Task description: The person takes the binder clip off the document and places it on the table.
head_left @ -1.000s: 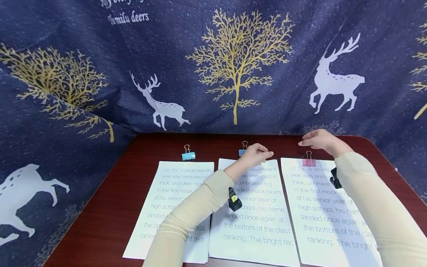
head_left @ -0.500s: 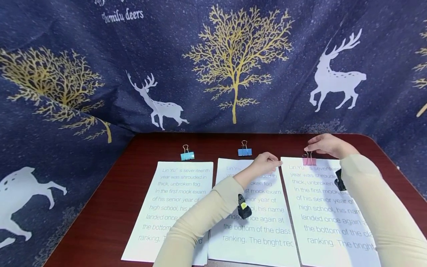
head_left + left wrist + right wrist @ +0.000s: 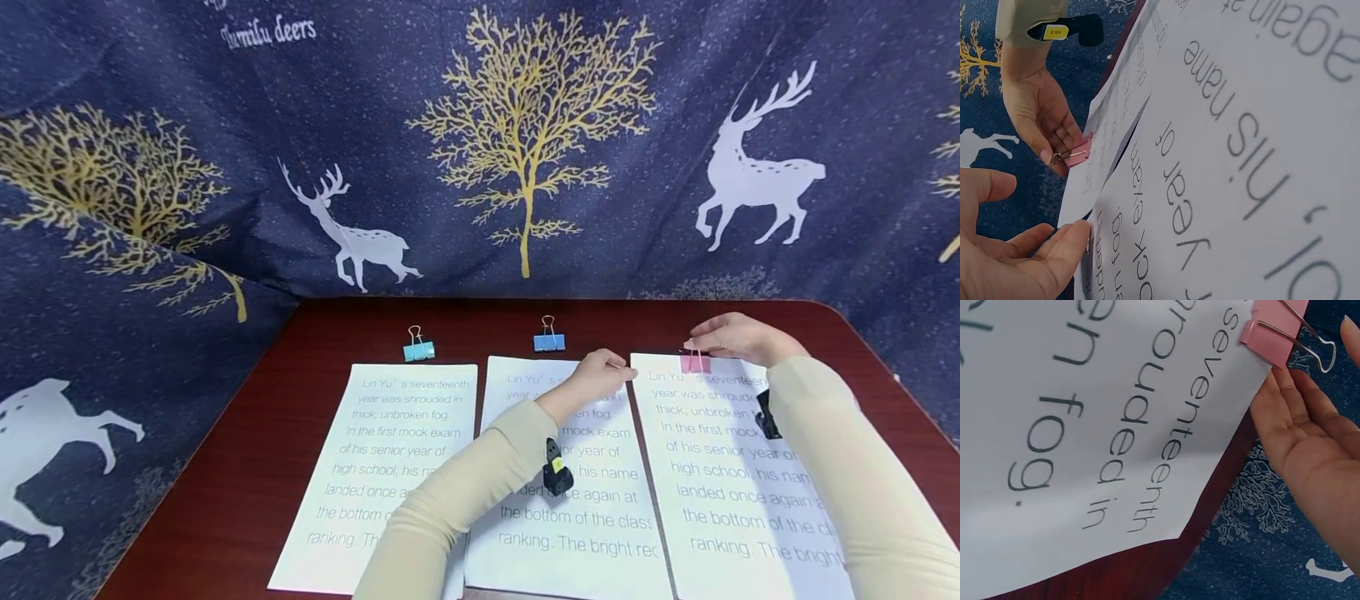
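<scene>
A pink binder clip (image 3: 695,363) sits on the top edge of the right paper stack (image 3: 727,500). My right hand (image 3: 742,336) holds the clip: its thumb is at the wire handle and its fingers lie behind, as the left wrist view shows. In the right wrist view the clip (image 3: 1275,328) overlaps the printed sheet's edge, and the thumb is mostly out of frame. My left hand (image 3: 598,377) reaches over the middle paper stack (image 3: 562,533), fingertips at its top right corner. In the left wrist view that hand's (image 3: 1016,250) thumb stands apart from its fingers.
A teal binder clip (image 3: 418,351) stands behind the left paper stack (image 3: 375,483), and a blue binder clip (image 3: 549,342) behind the middle one. All lie on a dark red table (image 3: 247,467). A navy deer-print cloth (image 3: 450,125) hangs at the back.
My right hand has come down from above the pink clip onto its handles. My left hand has moved right and slightly nearer, from by the blue clip to the middle stack's corner.
</scene>
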`<state>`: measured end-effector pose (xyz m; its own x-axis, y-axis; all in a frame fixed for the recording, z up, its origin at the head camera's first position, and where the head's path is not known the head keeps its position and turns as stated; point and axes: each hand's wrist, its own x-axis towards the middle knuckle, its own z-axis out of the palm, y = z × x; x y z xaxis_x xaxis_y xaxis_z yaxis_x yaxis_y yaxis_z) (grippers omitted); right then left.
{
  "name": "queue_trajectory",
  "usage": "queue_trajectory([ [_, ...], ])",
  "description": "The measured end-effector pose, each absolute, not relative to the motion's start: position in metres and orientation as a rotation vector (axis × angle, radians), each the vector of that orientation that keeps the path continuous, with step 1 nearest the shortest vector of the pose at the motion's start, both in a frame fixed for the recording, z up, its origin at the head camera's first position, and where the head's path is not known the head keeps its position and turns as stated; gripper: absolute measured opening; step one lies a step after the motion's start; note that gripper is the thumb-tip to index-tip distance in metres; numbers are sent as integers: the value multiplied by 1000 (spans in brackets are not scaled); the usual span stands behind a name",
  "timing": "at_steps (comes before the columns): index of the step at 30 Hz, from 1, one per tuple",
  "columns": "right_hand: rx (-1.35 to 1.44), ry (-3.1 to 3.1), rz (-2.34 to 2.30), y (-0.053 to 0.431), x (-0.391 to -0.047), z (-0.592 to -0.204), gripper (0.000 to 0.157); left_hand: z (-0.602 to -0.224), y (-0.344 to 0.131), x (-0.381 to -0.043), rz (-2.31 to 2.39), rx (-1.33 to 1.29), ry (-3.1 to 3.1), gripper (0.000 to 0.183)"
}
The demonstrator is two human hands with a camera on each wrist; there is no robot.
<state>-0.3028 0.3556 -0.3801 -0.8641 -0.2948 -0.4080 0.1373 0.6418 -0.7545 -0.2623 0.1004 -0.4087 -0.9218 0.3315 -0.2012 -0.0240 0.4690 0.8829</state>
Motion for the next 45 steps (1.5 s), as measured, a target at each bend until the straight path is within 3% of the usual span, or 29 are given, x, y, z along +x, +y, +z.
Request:
queue_trajectory([
  [6,-150,2373,-1160,353,-303,-383,61,-409,102,-264,1473,211,2361,34],
  [23,-146,2387,-1213,362,-304,-392,61,-417,125,-274,1591,102,2293,35],
  [30,-147,2412,-1216,361,-302,-393,58,-427,129,-275,1710,62,2135,26],
  [35,-173,2409,-1196,357,-302,-394,57,-435,127,-276,1734,85,2119,18],
  [45,-166,2437,-1139,356,-299,-389,58,-437,125,-278,1739,173,2121,20],
])
